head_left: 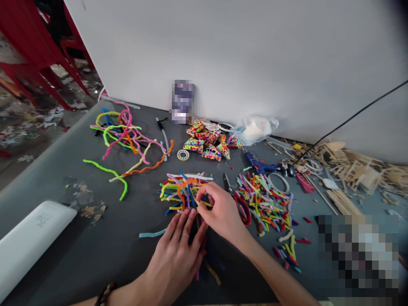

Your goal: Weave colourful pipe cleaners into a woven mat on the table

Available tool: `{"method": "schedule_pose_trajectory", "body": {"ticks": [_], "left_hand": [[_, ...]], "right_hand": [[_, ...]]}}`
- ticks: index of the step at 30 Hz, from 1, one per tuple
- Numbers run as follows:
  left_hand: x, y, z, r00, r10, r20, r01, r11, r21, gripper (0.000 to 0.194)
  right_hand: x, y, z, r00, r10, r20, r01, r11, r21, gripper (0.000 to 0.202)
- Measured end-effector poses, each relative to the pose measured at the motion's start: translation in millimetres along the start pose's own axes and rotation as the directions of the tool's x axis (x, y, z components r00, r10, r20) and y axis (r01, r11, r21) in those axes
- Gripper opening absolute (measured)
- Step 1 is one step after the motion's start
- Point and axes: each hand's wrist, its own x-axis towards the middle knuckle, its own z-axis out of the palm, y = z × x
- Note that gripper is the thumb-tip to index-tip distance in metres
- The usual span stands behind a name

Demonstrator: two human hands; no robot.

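My left hand (180,242) lies palm down with its fingers stretched over several long pipe cleaners, pressing them to the dark table. A ring is on one finger. Just right of it, my right hand (221,208) has thumb and forefinger pinched together on a pipe cleaner, mostly hidden by the fingers. Beyond both hands spreads a bunch of colourful pipe cleaners (174,191), crossing one another. Ends of other pipe cleaners (213,272) stick out below my left hand. A light blue pipe cleaner (151,234) pokes out to its left.
Scissors (244,210) with red handles lie by a pile of cut pipe cleaner pieces (264,199). Behind are a blue glue gun (259,163), patterned packets (207,138) and wooden sticks (350,165). Long pipe cleaners (127,131) tangle at back left; a white power bank (38,242) lies nearer.
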Motion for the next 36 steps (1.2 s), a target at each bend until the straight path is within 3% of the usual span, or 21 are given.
{"method": "schedule_pose_trajectory", "body": {"ticks": [9, 13, 20, 25, 32, 36], "left_hand": [[0, 1, 1.1, 1.000, 0.005, 0.002, -0.005, 1.000, 0.007, 0.050], [-1, 1, 3.1, 1.000, -0.007, 0.000, 0.007, 1.000, -0.008, 0.051], [-1, 0, 0.3, 1.000, 0.003, 0.008, -0.003, 1.000, 0.011, 0.053], [2, 0, -4.4, 1.000, 0.020, 0.021, -0.021, 0.999, 0.043, 0.054], [2, 1, -3.3, 1.000, 0.003, 0.015, -0.003, 1.000, 0.008, 0.055], [2, 0, -1.5, 1.000, 0.001, 0.009, -0.001, 1.000, -0.002, 0.053]], "right_hand": [[-6, 7, 8, 1.000, -0.017, -0.015, 0.012, 0.965, -0.262, 0.044], [0, 2, 11, 1.000, 0.004, -0.016, -0.007, 0.978, -0.207, 0.054], [-5, 2, -7, 1.000, -0.007, -0.001, 0.006, 0.998, -0.059, 0.009], [-23, 14, -9, 0.998, 0.059, 0.038, -0.057, 0.998, -0.036, 0.003], [-45, 17, 1, 0.981, -0.164, -0.107, 0.150, 0.980, -0.130, 0.011], [-48, 16, 3, 0.935, -0.345, -0.080, 0.325, 0.926, -0.190, 0.020]]}}
